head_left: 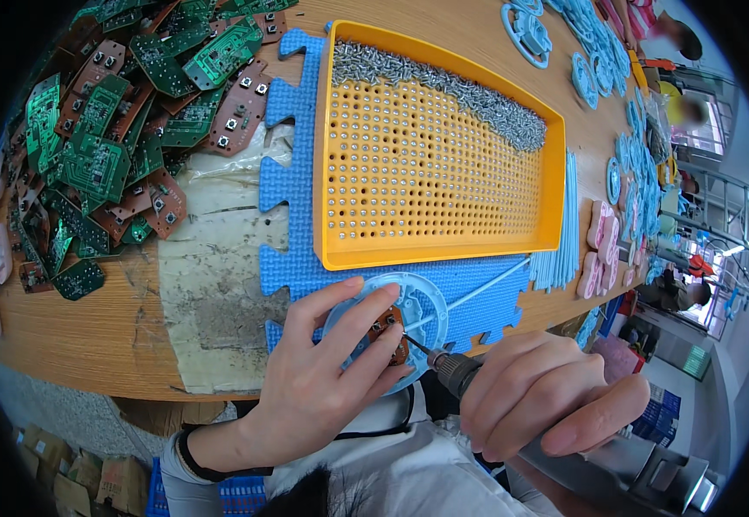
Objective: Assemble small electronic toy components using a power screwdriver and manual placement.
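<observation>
Holding the dark screwdriver (459, 372) is the right hand (547, 396), its fingers closed round the body behind the knurled collar; the slim bit slants up and to the left, toward the brown circuit board (380, 326); whether the bit touches the board cannot be told; the left hand (318, 383) lies palm down over the board and the light-blue ring (441, 320), its fingers spread and slightly bent, with fingertips on or just above both parts; a grip on the ring's edge cannot be confirmed; the circuit board sits inside the ring, partly hidden by the left fingers; the ring is at the near edge of the blue foam mat (301, 129); a light-blue rod (488, 283) extends from the ring up and to the right

Beyond the ring, the yellow tray (556, 185) rests on the mat; a heap of loose screws (443, 90) lies along its far side; further screws stand upright in many of its holes; a bundle of light-blue sticks (555, 265) lies to the right of the tray, with pink parts (597, 237) beyond; a pile of green and brown boards (99, 164) covers the left part of the wooden bench (116, 340)
</observation>
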Motion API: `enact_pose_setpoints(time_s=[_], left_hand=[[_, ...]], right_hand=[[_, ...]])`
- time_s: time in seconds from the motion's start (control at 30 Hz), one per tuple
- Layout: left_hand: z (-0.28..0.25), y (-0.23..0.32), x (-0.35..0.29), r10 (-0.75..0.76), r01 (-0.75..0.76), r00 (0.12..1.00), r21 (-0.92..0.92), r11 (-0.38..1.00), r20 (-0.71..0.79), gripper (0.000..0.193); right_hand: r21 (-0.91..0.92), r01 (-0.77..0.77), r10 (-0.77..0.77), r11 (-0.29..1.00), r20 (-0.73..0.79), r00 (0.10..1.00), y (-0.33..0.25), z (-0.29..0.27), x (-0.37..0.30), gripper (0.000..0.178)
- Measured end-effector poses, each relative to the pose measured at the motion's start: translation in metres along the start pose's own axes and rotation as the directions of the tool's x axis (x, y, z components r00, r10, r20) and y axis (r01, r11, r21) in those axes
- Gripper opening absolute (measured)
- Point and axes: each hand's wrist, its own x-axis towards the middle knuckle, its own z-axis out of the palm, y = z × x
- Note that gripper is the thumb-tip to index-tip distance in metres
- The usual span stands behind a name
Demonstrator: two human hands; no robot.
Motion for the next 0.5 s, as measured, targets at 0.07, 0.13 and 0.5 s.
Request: enact_pose_setpoints(time_s=[0.07, 0.13, 0.5], left_hand=[[-0.001, 0.000, 0.001, 0.003, -0.003, 1.000, 0.002, 1.000, 0.009, 0.046], [-0.001, 0.000, 0.001, -0.003, 0.003, 1.000, 0.004, 1.000, 0.012, 0.047], [0.000, 0.000, 0.000, -0.018, 0.018, 1.000, 0.003, 1.000, 0.008, 0.045]], right_hand=[[0.033, 0.073, -0.074, 0.997, 0.034, 0.997, 0.006, -0.001, 0.002, 0.016], [0.031, 0.047, -0.047, 0.998, 0.017, 0.999, 0.005, 0.003, 0.003, 0.014], [0.110, -0.062, 0.054, 0.992, 0.073, 0.996, 0.006, -0.007, 0.018, 0.011]])
